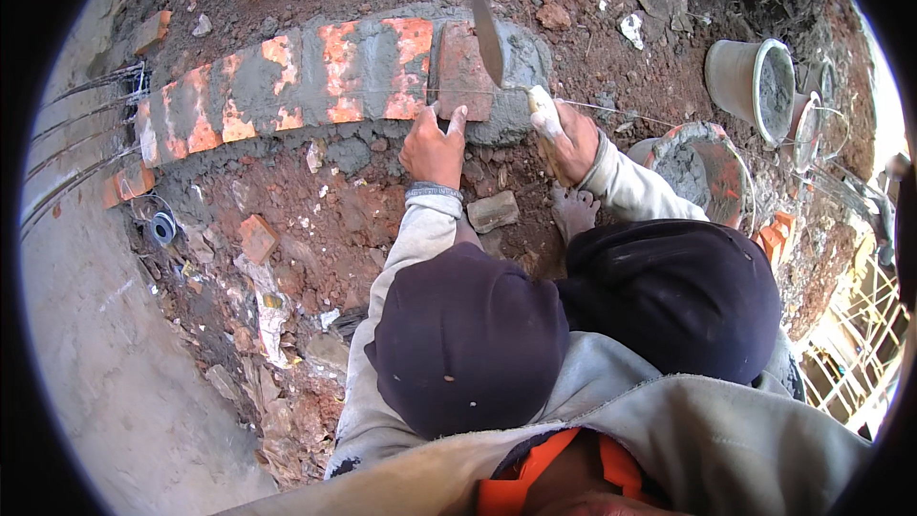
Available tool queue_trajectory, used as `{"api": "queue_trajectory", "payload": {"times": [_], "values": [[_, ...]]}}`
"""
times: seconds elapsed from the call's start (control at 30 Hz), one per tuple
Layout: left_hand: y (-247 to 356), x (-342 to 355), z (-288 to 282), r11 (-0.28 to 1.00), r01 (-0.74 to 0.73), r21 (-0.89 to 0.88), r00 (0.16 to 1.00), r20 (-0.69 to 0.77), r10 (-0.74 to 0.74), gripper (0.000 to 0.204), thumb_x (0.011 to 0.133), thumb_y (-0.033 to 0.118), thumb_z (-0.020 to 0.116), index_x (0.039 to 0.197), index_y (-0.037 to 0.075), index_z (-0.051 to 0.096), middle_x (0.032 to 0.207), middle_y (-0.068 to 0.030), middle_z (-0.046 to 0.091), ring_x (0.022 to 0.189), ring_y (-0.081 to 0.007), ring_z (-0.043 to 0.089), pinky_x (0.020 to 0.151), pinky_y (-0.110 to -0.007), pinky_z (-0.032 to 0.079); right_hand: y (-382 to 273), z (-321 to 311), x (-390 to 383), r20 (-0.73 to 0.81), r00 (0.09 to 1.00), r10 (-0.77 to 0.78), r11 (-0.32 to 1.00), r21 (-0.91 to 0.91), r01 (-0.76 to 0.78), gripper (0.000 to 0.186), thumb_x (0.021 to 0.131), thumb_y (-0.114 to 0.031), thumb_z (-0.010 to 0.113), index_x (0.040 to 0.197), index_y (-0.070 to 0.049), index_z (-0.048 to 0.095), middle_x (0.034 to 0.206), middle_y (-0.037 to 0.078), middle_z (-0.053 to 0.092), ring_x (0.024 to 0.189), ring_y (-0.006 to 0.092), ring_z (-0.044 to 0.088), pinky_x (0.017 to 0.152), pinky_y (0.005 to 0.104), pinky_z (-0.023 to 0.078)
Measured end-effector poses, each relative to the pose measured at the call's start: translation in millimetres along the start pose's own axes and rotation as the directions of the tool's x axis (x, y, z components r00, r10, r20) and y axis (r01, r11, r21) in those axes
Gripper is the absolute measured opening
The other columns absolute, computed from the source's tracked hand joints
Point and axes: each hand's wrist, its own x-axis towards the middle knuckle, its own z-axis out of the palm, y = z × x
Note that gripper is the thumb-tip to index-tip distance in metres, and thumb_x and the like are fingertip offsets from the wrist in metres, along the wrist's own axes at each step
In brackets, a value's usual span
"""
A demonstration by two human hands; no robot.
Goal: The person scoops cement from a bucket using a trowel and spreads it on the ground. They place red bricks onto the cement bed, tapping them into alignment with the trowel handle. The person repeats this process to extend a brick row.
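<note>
The right hand (576, 145) is closed around a trowel (486, 33). Just ahead of the left hand (435, 148), grip unclear, lies a brick (464, 69), judged heavy, stiff, chippable; best held by its ends.

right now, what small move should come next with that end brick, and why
Probably nudge the end brick left with the left hand, which touches its near end: a narrow dark gap seems to show between it and the mortar-smeared brick beside it.
</note>
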Motion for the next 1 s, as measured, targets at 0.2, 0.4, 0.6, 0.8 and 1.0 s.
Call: {"api": "queue_trajectory", "payload": {"times": [0.2,0.4,0.6,0.8,1.0], "values": [[-1.7,1.8,-1.2,0.997,-0.024,0.07,0.999,0.023,0.022,0.037,0.08,0.037,0.07,0.101,0.006,0.066,0.094,-0.0161,0.068,0.081,-0.0339,0.065,0.068,-0.043,0.049,26.4,15.3,1.0,-0.085,0.994,-0.062,0.997,0.044,0.066,0.043,0.096,-0.045,0.045,0.101,-0.003,0.051,0.064,0.008,0.059,0.058,0.0193,0.063,0.056,0.0349,0.05],[10.2,-5.9,11.3,0.711,-0.681,0.175,0.71,-0.082,0.7,0.03,0.076,0.025,0.075,0.097,0.005,0.067,0.104,-0.0122,0.066,0.088,-0.0278,0.065,0.071,-0.037,0.051,-17.2,-21.0,-32.1,-0.083,0.992,0.091,0.845,0.533,-0.033,0.032,0.096,-0.035,0.05,0.101,-0.003,0.052,0.063,0.006,0.055,0.049,0.0134,0.056,0.045,0.0265,0.045],[7.4,-20.3,23.6,0.529,-0.8,-0.283,0.56,-0.038,0.827,0.03,0.077,0.018,0.073,0.101,0.003,0.066,0.103,-0.0122,0.065,0.09,-0.0266,0.062,0.076,-0.036,0.049,0.4,-56.8,-84.6,-0.473,0.879,-0.065,0.819,0.478,0.318,0.027,0.09,-0.025,0.058,0.104,-0.003,0.051,0.076,0.004,0.059,0.059,0.0102,0.056,0.053,0.0248,0.045],[-11.1,0.0,-2.9,0.628,-0.776,0.064,0.629,-0.01,0.778,0.025,0.075,0.016,0.073,0.098,0.008,0.066,0.101,-0.008,0.061,0.093,-0.0276,0.058,0.08,-0.037,0.047,12.4,-117.8,-206.1,-0.49,0.839,0.237,0.971,0.092,-0.22,0.031,0.09,-0.021,0.057,0.113,0.0,0.055,0.083,0.007,0.057,0.073,0.0152,0.055,0.067,0.0287,0.045],[-20.0,14.4,18.7,0.574,-0.819,0.031,0.572,-0.055,0.819,0.015,0.074,0.016,0.074,0.087,0.01,0.069,0.097,-0.0048,0.063,0.092,-0.0267,0.06,0.08,-0.037,0.05,48.3,-113.2,-286.8,-0.623,0.754,0.209,0.948,-0.062,-0.314,0.035,0.089,-0.022,0.06,0.114,0.001,0.056,0.089,0.009,0.06,0.08,0.0173,0.056,0.075,0.0284,0.044]]}}
